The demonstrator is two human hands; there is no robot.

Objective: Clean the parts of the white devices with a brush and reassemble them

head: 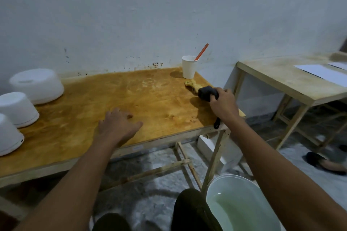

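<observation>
Three white rounded devices stand upside down along the left edge of the wooden table: one at the back, one in the middle, one nearest me. My right hand grips a black brush near the table's right edge; its yellowish bristles lie on the wood toward the cup, and its handle end pokes out below my wrist. My left hand rests flat on the tabletop near the front edge, fingers spread, holding nothing.
A white paper cup with an orange stick in it stands at the back right corner. A white bucket of pale liquid sits on the floor by my right knee. A second wooden table with papers stands to the right.
</observation>
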